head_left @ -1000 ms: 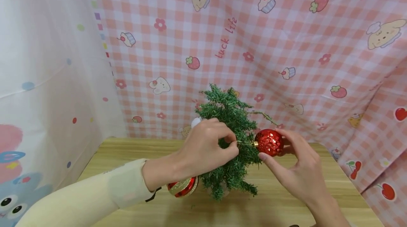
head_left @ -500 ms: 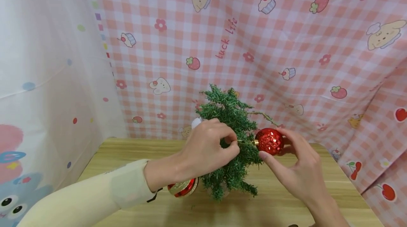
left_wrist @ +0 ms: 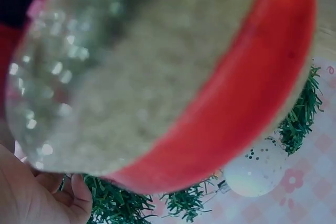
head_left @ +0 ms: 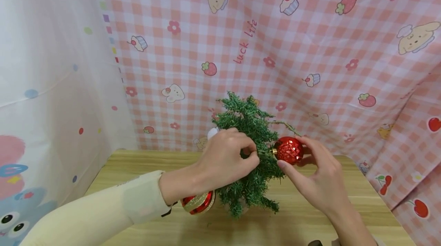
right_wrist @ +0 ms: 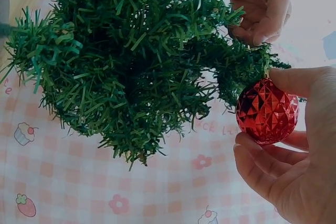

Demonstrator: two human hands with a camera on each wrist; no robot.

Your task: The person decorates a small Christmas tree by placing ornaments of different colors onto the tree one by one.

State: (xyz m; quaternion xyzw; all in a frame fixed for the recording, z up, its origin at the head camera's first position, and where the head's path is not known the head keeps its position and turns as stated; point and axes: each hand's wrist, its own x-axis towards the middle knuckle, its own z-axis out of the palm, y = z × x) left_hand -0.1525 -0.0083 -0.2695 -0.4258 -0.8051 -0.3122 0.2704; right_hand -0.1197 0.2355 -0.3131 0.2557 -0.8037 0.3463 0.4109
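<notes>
A shiny red faceted bauble (head_left: pixel 289 150) with a gold cap is held by my right hand (head_left: pixel 318 177), thumb on one side and fingers on the other. In the right wrist view the same red bauble (right_wrist: pixel 268 111) hangs close beside the branch tips. My left hand (head_left: pixel 225 158) reaches across the front of the small green Christmas tree (head_left: pixel 249 123); its thumb and index finger pinch the thin gold hanging loop (head_left: pixel 263 151) that runs to the cap. A red and gold striped bauble (head_left: pixel 200 203) is partly hidden beneath the left wrist and fills much of the left wrist view.
A white bauble (head_left: pixel 212 132) shows behind my left hand, and in the left wrist view this white bauble (left_wrist: pixel 254 169) has dots. A bare-looking twig (head_left: pixel 287 125) sticks out at the tree's right. The wooden table (head_left: pixel 144 165) ends at a pink checked cloth (head_left: pixel 155 62).
My right hand has brought the red bauble slightly left and up, closer to the tree and my left fingers. The left hand stays nearly still, pinching the loop throughout.
</notes>
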